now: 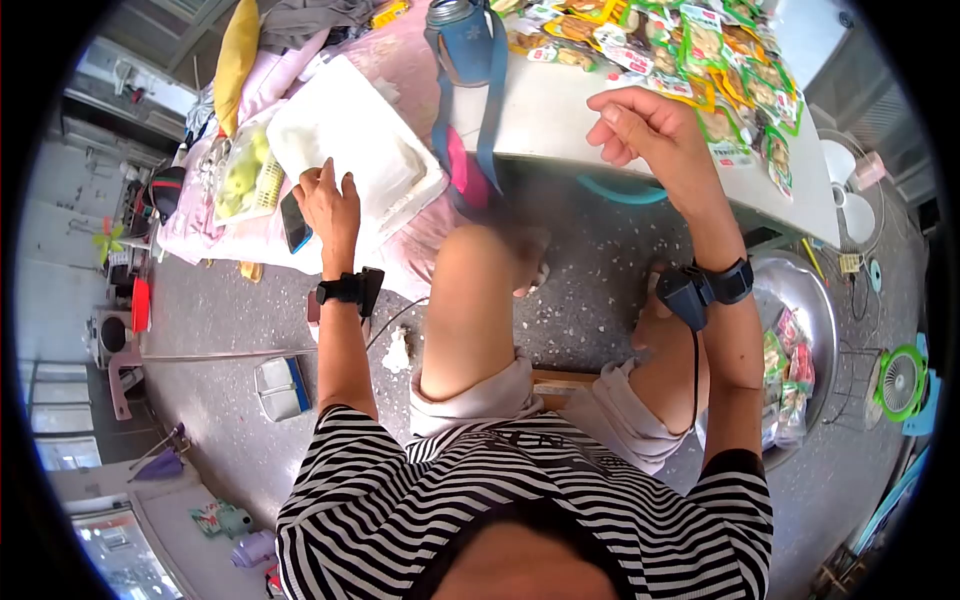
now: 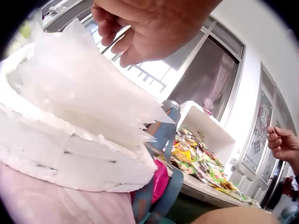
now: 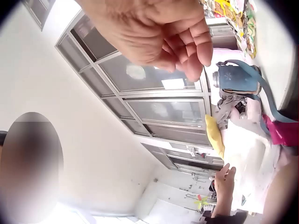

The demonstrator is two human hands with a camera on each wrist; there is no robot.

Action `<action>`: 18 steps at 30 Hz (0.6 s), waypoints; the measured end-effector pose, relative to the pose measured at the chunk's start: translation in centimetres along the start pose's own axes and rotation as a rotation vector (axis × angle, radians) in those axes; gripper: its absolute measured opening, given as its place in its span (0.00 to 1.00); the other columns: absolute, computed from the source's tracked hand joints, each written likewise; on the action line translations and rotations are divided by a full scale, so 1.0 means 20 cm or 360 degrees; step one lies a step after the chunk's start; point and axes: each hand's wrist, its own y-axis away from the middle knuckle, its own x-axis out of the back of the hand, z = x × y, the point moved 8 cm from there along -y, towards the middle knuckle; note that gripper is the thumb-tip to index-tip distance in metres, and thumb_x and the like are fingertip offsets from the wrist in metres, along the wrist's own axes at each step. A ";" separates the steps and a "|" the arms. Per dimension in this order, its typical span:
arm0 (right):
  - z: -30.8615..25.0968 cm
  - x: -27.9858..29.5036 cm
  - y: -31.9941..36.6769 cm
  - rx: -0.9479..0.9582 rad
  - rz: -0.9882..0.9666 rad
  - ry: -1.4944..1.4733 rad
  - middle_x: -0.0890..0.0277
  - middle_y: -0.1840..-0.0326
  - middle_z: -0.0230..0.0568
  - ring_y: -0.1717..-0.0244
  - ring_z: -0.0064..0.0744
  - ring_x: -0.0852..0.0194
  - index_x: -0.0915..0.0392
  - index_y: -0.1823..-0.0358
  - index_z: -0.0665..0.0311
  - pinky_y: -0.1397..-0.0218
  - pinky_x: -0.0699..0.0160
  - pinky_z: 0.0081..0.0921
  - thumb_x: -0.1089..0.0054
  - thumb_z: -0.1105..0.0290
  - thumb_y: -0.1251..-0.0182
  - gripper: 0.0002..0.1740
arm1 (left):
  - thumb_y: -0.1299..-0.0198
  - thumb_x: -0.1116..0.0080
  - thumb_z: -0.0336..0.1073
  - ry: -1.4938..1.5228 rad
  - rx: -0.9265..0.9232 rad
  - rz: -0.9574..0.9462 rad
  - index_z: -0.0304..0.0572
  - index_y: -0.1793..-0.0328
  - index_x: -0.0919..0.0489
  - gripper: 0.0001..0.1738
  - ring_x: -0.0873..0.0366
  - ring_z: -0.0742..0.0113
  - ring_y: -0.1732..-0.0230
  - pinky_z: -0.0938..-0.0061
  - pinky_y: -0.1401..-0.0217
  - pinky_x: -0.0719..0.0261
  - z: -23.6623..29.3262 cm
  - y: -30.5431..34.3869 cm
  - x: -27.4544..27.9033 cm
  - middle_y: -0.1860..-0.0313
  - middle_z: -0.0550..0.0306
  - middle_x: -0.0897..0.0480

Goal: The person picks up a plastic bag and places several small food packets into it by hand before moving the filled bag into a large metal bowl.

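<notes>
A white foam box point(image 1: 425, 215) lined with thin white plastic film point(image 2: 79, 79) rests on the pink cloth at the left. My left hand point(image 1: 330, 210) hovers over the near-left side of this box, fingers loosely bent and nothing between them. Below the wrist a phone point(image 1: 295, 222) lies partly covered by the hand. My right hand point(image 1: 655, 140) is held in the air over the front edge of the white table, palm turned inward and fingers relaxed, with nothing in it. Just beyond it spreads a pile of small colourful snack packets point(image 1: 705, 45).
A blue bottle in a strapped carrier point(image 1: 465, 50) stands between box and packets. Green fruit point(image 1: 240, 185) in a bag sits left of the box. On the floor at right, a metal basin point(image 1: 815, 300) holds several packets. A green fan point(image 1: 900, 383) stands farther right.
</notes>
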 end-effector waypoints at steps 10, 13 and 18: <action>0.50 0.08 -0.03 -0.0366 0.0151 -0.0134 0.19 0.69 0.36 0.72 0.19 0.23 0.21 0.53 0.68 0.70 0.24 0.15 0.48 0.66 0.28 0.13 | 0.50 0.36 0.34 0.0507 0.0361 -0.0151 0.39 0.67 0.14 0.07 0.19 0.53 0.70 0.65 0.64 0.23 -0.29 0.07 -0.28 0.71 0.48 0.17; 0.55 0.14 0.00 -0.0421 0.0206 -0.0105 0.19 0.69 0.36 0.72 0.19 0.23 0.21 0.52 0.68 0.70 0.24 0.15 0.48 0.63 0.28 0.15 | 0.50 0.36 0.28 0.0682 0.0436 0.0194 0.37 0.68 0.14 0.04 0.22 0.55 0.68 0.67 0.63 0.26 -0.28 0.04 -0.10 0.69 0.51 0.17; 0.59 0.12 0.04 -0.0630 0.0229 -0.0374 0.18 0.66 0.40 0.71 0.23 0.22 0.23 0.50 0.70 0.68 0.22 0.19 0.48 0.49 0.29 0.27 | 0.51 0.37 0.23 0.0819 -0.0456 0.0223 0.41 0.63 0.16 0.09 0.27 0.57 0.61 0.67 0.57 0.30 0.46 -0.06 0.41 0.65 0.57 0.19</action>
